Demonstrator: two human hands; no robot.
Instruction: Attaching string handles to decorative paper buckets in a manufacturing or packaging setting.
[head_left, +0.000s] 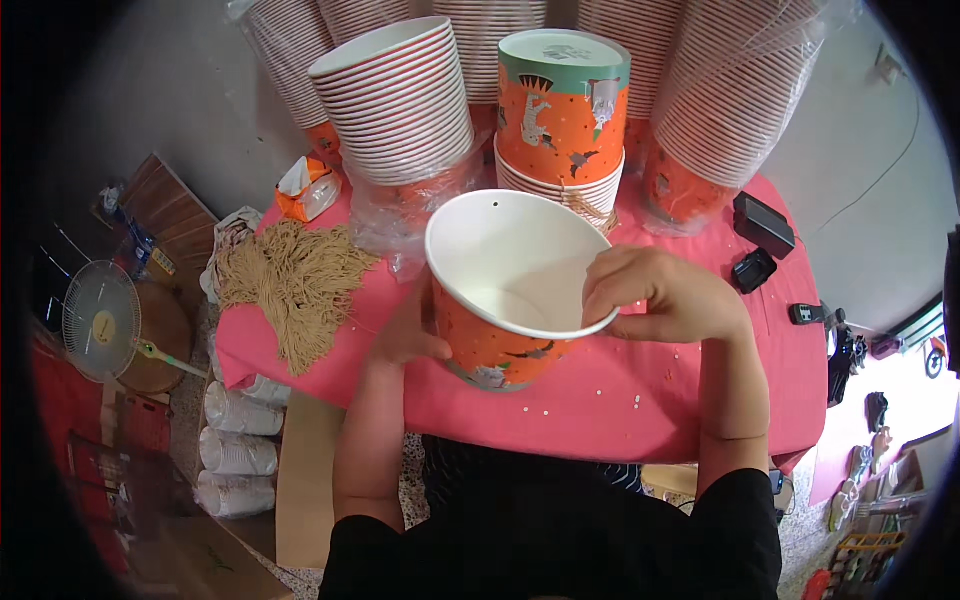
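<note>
At left, a pile of tan cord [295, 280] is being supported by the pink table [560, 430]. Over the table's front, 1 orange paper bucket [510, 345] is being held tilted, its left outer wall being grasped by the left hand [408, 328]. Its right rim is being pinched by the right hand [665, 295], fingers curled inside, thumb outside. The rim could be getting creased if it is being squeezed too hard; the bucket could be slipping if the left grasp is being loosened. The left fingertips are being hidden; base contact cannot be told.
</note>
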